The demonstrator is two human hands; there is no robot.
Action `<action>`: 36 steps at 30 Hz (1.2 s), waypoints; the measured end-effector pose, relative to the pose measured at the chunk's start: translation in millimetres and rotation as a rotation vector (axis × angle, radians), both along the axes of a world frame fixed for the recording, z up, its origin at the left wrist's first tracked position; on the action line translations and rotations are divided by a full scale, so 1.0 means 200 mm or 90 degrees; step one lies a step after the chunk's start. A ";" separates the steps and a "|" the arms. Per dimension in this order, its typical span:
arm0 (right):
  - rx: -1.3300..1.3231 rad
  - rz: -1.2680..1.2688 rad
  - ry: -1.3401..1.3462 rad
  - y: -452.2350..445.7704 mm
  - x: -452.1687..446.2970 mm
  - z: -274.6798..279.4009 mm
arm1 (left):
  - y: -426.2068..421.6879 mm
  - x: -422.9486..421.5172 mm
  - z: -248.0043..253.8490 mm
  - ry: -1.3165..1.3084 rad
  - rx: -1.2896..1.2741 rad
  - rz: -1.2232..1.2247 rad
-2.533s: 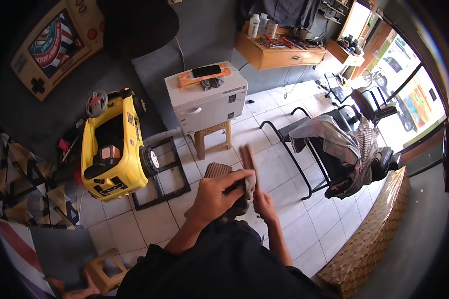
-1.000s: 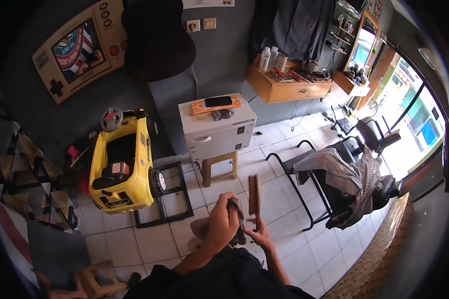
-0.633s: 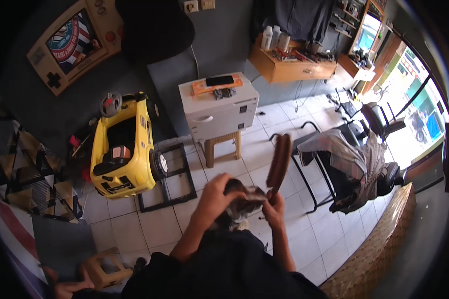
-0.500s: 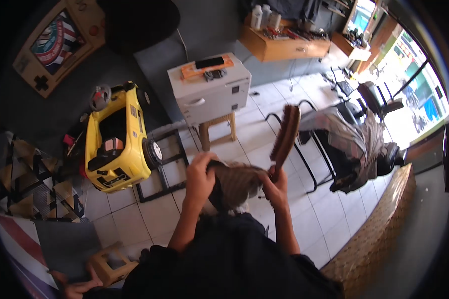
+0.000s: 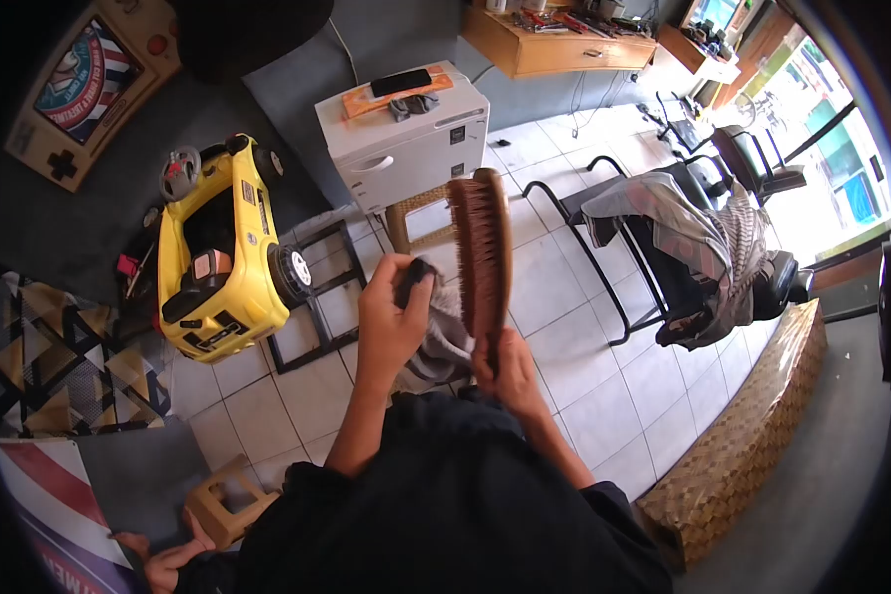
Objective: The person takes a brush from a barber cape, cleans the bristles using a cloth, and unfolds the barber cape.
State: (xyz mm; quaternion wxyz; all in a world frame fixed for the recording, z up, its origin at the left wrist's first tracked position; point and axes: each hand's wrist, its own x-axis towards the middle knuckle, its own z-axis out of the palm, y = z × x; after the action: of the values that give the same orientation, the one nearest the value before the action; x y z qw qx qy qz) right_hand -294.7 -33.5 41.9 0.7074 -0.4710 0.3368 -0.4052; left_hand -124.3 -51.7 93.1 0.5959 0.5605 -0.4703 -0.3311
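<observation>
My left hand (image 5: 391, 312) is closed on the dark edge of a grey-brown cloth (image 5: 447, 342), which hangs crumpled in front of my chest. Wrapped round the handle of a wooden brush (image 5: 495, 262) is my right hand (image 5: 510, 368), just to the right of the cloth. The brush stands almost upright, its brown bristles facing left above the cloth. Part of the cloth is hidden behind the right hand and the brush; whether the right fingers also touch it, I cannot tell.
Ahead is a white cabinet (image 5: 406, 148) bearing a phone (image 5: 401, 82). A yellow toy car (image 5: 226, 272) stands left, a cloth-draped chair (image 5: 718, 238) right. Another person's legs (image 5: 173, 556) show at lower left. A wooden drawer shelf (image 5: 554, 51) holds tools.
The brush has moved left and turned more upright, closer to my left hand. The cloth, stretched between both hands before, now hangs gathered below the left one.
</observation>
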 end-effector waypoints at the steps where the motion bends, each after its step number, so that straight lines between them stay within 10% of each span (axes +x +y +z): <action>1: 0.051 0.035 -0.013 0.02 0.02 -0.05 | 0.00 -0.01 0.03 0.006 -0.002 -0.024; 10: -0.195 0.324 0.819 0.10 -0.38 -1.52 | 0.04 0.03 0.16 0.007 -0.140 0.029; 16: -0.073 -0.041 0.496 -0.05 -0.24 -0.84 | 0.04 0.02 0.13 -0.156 0.051 0.041; 19: 0.224 -0.033 -0.013 -0.11 -0.15 -0.43 | 0.03 0.00 0.05 -0.178 0.026 0.008; 22: 0.127 0.060 -0.240 -0.08 -0.05 -0.21 | 0.04 -0.01 0.08 -0.097 0.069 -0.027; 26: 0.119 0.239 0.098 -0.07 -0.03 -0.37 | 0.03 -0.01 0.07 0.103 -0.100 0.013; 29: -0.303 0.206 0.634 0.02 -0.11 -0.89 | 0.06 0.06 0.10 0.287 -0.158 0.052; 36: -0.143 0.129 0.760 0.04 -0.26 -1.02 | 0.09 0.12 0.10 0.302 -0.093 0.016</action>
State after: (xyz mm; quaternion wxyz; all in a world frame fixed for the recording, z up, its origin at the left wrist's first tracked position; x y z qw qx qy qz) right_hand -345.9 -25.4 -162.1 0.3779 -0.7178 0.5836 -0.0357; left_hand -100.6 -33.9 112.1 0.7326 0.4284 -0.3327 -0.4112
